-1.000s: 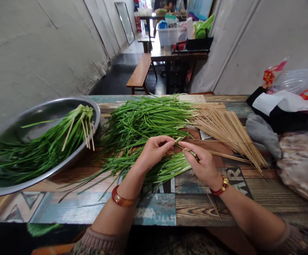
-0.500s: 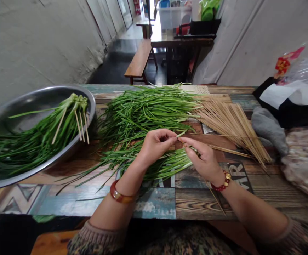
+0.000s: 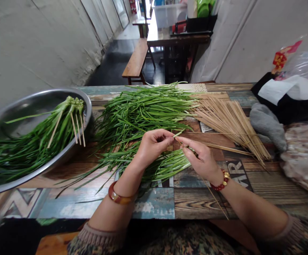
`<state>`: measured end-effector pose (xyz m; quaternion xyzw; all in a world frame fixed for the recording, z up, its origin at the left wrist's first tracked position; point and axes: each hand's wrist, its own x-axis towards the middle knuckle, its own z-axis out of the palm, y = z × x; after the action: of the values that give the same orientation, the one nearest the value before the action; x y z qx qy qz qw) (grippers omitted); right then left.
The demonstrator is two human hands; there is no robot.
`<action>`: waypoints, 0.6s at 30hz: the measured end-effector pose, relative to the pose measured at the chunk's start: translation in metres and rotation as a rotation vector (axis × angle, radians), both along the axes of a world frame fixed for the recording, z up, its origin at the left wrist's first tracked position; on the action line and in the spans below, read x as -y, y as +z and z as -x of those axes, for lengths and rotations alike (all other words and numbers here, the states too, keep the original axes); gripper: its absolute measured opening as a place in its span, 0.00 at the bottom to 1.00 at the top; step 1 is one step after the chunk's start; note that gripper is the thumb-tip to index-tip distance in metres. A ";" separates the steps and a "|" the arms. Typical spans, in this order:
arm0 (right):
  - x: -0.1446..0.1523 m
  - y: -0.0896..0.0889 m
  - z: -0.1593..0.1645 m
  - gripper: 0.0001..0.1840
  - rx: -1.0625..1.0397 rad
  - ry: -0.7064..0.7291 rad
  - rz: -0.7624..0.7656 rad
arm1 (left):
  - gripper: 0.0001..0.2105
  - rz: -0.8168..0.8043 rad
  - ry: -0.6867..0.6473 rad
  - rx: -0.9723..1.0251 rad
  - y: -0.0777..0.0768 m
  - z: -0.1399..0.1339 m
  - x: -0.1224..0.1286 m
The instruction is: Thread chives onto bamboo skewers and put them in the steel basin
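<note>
My left hand (image 3: pixel 154 147) pinches a garlic chive stalk (image 3: pixel 179 133), whose pale end sticks out past the fingertips. Against that stalk, the fingertips of my right hand (image 3: pixel 203 157) are closed round a thin bamboo skewer (image 3: pixel 216 200); its lower length slants out below the palm. Both sets of fingertips meet, so the exact contact between skewer and stalk is hidden. Under my hands lies a loose bunch of garlic chives (image 3: pixel 171 166), with a larger chive pile (image 3: pixel 146 111) behind it. Many bamboo skewers (image 3: pixel 229 125) are fanned out to the right.
At left, a metal basin (image 3: pixel 89 117) holds chives bundled on several skewers. A grey cloth-like lump (image 3: pixel 267 122) and a plastic bag (image 3: pixel 304 156) of pale pieces sit at right on the patterned wooden table (image 3: pixel 154 203). Beyond stands a bench (image 3: pixel 135 60).
My hands keep the same pinch at the stalk, with only a slight shift of the fingers. The whole view has shifted a little, moving the scene slightly left.
</note>
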<state>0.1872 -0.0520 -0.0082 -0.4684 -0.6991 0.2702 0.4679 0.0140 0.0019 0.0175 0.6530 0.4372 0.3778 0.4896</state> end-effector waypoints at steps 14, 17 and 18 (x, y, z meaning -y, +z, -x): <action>-0.001 0.000 0.001 0.18 0.013 -0.017 0.027 | 0.06 -0.332 -0.023 -0.213 0.003 0.000 0.001; -0.001 0.000 0.001 0.18 0.017 -0.034 0.041 | 0.05 -0.334 0.010 -0.236 0.002 0.000 0.001; -0.001 0.000 0.001 0.19 0.019 -0.039 0.044 | 0.05 -0.337 0.028 -0.245 0.002 0.000 0.001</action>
<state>0.1863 -0.0513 -0.0085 -0.4946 -0.6881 0.2718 0.4561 0.0135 0.0010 0.0193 0.7604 0.4334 0.3701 0.3114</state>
